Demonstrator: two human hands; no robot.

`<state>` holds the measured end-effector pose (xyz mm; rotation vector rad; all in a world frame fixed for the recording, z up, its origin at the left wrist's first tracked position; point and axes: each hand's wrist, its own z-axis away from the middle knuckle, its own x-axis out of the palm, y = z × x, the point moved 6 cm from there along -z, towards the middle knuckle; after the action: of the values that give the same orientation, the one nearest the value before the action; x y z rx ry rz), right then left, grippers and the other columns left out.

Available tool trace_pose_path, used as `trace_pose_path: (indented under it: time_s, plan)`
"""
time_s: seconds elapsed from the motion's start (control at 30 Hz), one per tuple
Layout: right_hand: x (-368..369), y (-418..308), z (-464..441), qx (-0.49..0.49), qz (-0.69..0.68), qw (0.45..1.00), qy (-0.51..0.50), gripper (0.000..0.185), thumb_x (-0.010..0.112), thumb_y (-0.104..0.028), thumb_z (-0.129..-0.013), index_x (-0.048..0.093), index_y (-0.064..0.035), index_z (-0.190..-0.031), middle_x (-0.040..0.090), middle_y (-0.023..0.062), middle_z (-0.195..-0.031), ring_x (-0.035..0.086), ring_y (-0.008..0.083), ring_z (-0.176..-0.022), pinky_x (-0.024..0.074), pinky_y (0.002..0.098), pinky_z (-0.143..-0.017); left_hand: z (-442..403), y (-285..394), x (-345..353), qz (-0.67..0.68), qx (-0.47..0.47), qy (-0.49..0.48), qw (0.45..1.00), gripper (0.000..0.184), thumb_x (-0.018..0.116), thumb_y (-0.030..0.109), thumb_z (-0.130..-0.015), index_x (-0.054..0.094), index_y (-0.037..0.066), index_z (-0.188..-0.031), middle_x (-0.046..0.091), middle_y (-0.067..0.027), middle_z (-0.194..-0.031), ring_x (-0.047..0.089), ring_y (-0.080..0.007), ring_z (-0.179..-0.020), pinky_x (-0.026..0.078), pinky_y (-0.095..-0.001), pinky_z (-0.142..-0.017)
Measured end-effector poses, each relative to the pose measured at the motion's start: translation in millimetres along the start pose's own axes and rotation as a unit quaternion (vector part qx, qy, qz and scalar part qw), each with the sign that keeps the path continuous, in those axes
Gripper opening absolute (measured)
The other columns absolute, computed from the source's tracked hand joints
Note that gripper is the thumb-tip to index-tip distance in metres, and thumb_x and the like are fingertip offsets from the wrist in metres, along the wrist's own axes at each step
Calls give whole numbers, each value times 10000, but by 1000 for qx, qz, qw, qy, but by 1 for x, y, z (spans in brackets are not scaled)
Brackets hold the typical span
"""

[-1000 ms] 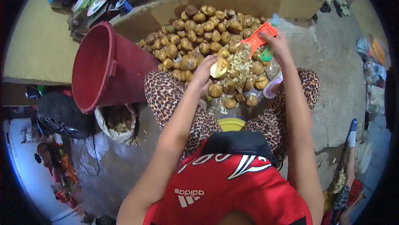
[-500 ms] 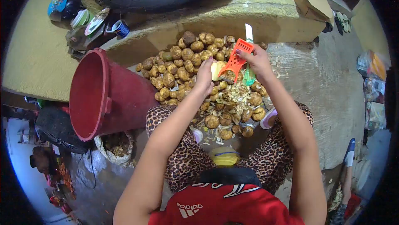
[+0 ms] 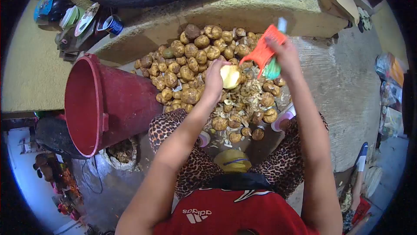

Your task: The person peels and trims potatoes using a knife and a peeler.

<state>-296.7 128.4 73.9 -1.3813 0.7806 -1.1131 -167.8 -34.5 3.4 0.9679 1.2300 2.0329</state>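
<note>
Left hand: the left hand [image 3: 213, 81] is curled on a potato [image 3: 230, 77], pinching it from the side; some fingers are hidden.
Right hand: the right hand [image 3: 284, 54] is closed around the wide end of an orange peeler [image 3: 263, 51]; it looks a bit blurry.
Potato: it is up over the pile [image 3: 186, 61], between the two hands.
Gap: the peeler's two prongs are just beside the potato; I cannot tell if they touch.
Slip: bare potato may be slick, so it could pop out and drop.
Cut: if the peeler skids off the round side, it could nick the left fingers close by.
Roll: the pile is loose and lumpy, so a bump could send some rolling.
Potato look: round, pale yellow and smooth where bare; the pile is brown and patchy.
Peeler look: stiff, like plastic, forked at one end.
Peels: the peels [image 3: 249, 94] are thin, pale bits in a messy heap.
Bucket: the bucket [image 3: 126, 104] is dull red, with a big round mouth.
Floor: the floor [image 3: 334, 91] is grey and rough, like cement.
</note>
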Motion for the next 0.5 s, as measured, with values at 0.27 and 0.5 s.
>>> trace_pose_path:
  time_s: [0.27,0.5]
  plan:
    - [-18,1,-21,-92,110,987,76,167,623,-111,-798,593,-14,-931,628,35,-798,592,108,-717,486,266,-658,9,22,11,-105,121,-108,981,181,377,152,-848,475,14,-785,596,-110,-831,550,-136,-747,439,-267,-706]
    - [29,19,12,-14,55,997,-45,200,632,-102,-789,568,-3,-950,632,62,-838,600,127,-702,493,268,-649,-5,15,0,-94,143,-87,981,206,364,172,-848,499,30,-784,586,-91,-788,541,-124,-715,435,-252,-661]
